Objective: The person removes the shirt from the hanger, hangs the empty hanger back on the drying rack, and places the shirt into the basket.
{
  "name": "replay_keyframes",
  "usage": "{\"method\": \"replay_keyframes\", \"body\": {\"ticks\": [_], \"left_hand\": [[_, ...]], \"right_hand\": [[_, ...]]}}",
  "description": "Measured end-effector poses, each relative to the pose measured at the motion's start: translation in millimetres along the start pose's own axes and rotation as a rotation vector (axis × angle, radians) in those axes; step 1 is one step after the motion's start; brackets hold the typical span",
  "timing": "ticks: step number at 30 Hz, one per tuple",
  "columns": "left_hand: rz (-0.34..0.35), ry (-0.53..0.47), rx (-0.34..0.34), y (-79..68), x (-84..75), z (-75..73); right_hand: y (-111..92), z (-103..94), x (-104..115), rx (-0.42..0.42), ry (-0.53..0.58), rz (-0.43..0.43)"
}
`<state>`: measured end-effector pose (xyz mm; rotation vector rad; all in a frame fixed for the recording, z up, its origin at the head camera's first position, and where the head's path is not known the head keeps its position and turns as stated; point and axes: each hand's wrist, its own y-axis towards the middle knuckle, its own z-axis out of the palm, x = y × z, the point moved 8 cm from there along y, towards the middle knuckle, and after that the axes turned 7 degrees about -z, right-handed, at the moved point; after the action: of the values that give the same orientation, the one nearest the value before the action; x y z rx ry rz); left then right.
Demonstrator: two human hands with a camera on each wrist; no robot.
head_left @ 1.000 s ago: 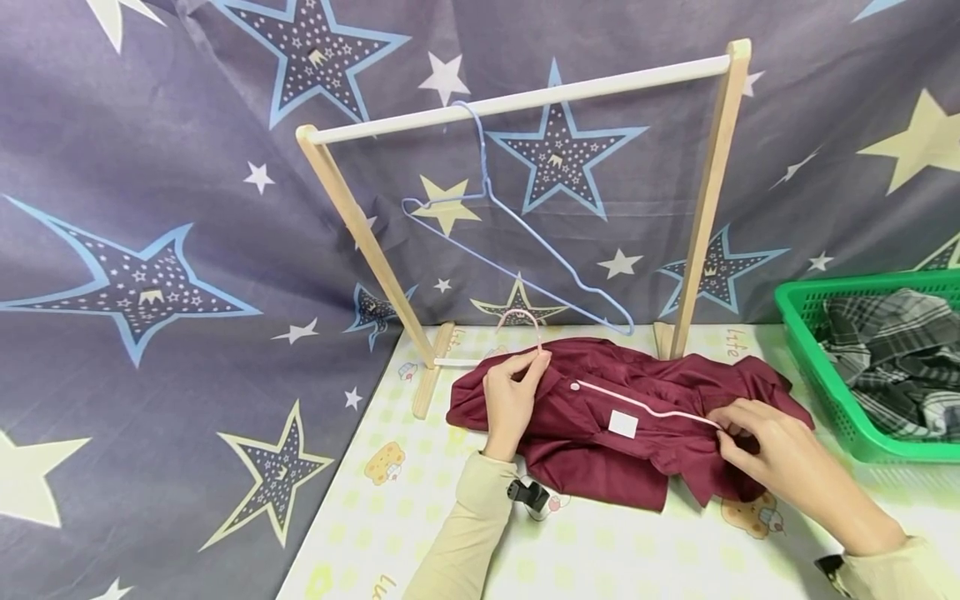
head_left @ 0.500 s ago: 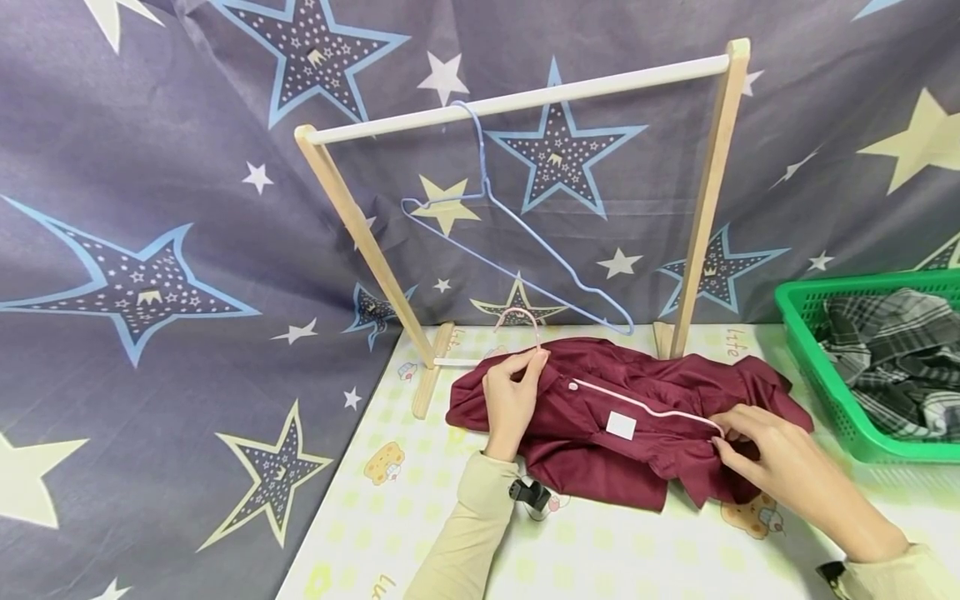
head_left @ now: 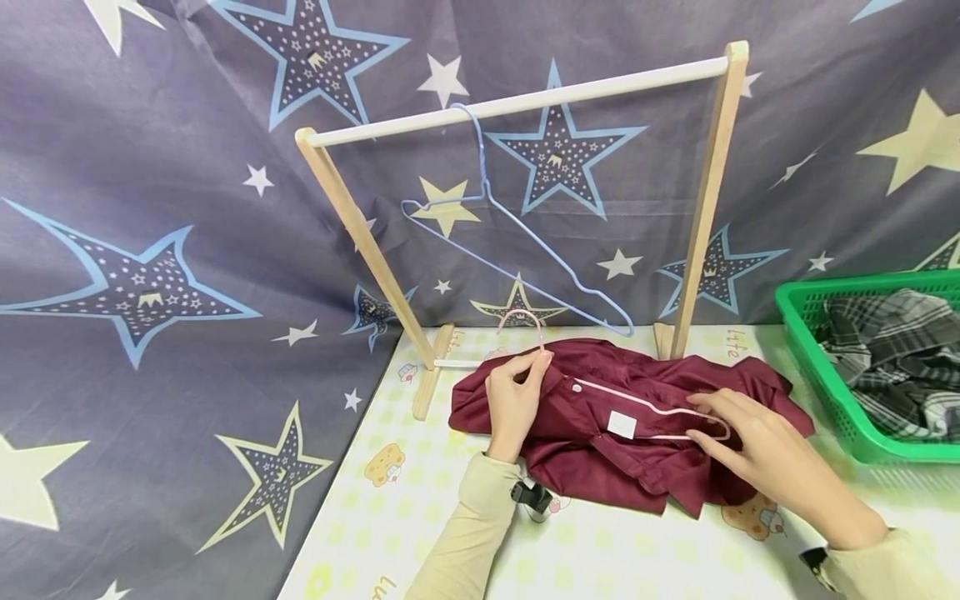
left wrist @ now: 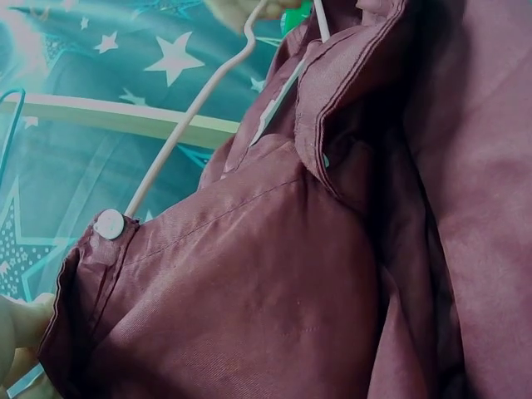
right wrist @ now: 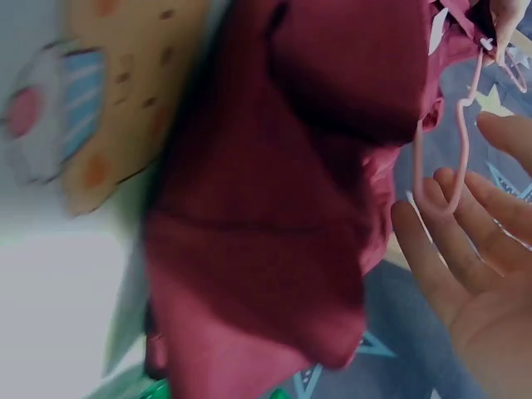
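Note:
A maroon shirt (head_left: 600,479) lies bunched on the table, its collar button (left wrist: 109,224) close by in the left wrist view. My left hand (head_left: 512,408) pinches a pink clothes hanger (head_left: 630,400) below its hook, at the shirt's collar. One side of the hanger sticks out above the cloth to the right. Around that rounded end is my right hand (head_left: 765,454), thumb apart from the fingers. In the right wrist view its fingers (right wrist: 453,249) are extended and lie behind the hanger's looped end (right wrist: 436,208), not curled round it.
Behind the shirt stands a wooden rack with a white rail (head_left: 600,87). A blue hanger (head_left: 525,229) hangs from it. A green basket (head_left: 832,367) with black-and-white plaid cloth (head_left: 907,358) stands at the right. A star-patterned curtain (head_left: 187,192) covers the back.
My right hand has let go of the hanger's right end and its fingers have spread. More of that end, with the lower bar, now shows. The left hand has barely moved.

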<state>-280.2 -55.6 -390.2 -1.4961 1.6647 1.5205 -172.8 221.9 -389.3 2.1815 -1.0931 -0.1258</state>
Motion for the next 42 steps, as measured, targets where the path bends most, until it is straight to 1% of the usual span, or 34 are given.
{"method": "replay_keyframes", "body": {"ticks": [4,10,13,18,23,26,30,35,38,42], "left_hand": [[-0.004,0.012,0.001,-0.9,0.8,1.4],[-0.004,0.020,-0.016,-1.3,0.8,1.2],[-0.008,0.018,-0.015,-1.5,0.8,1.7],[-0.017,0.016,-0.004,-1.1,0.8,3.2],[-0.036,-0.007,0.012,-0.4,1.3,4.3],[-0.059,-0.030,0.039,0.2,3.8,6.3],[-0.087,-0.055,0.077,-0.7,7.3,8.8],[-0.084,-0.075,0.121,-2.7,9.9,9.6],[-0.073,-0.059,0.149,-3.2,11.9,10.0],[-0.062,-0.002,0.174,-3.5,15.2,7.4]], "right_hand": [[10.9,3.6,6.7,-0.002,0.000,-0.039],[22.7,13.2,12.6,0.010,0.008,-0.099],[25.2,17.8,14.7,0.015,0.000,-0.124],[26.5,21.3,17.1,0.000,-0.009,-0.150],[28.0,21.0,19.4,-0.018,0.022,-0.169],[28.4,19.2,19.2,-0.025,0.038,-0.155],[27.8,15.2,16.6,-0.028,0.017,-0.120],[23.7,9.9,11.7,-0.006,0.002,-0.099],[21.0,6.5,8.5,-0.005,-0.001,-0.094],[19.3,1.7,6.1,-0.024,0.000,-0.099]]}}
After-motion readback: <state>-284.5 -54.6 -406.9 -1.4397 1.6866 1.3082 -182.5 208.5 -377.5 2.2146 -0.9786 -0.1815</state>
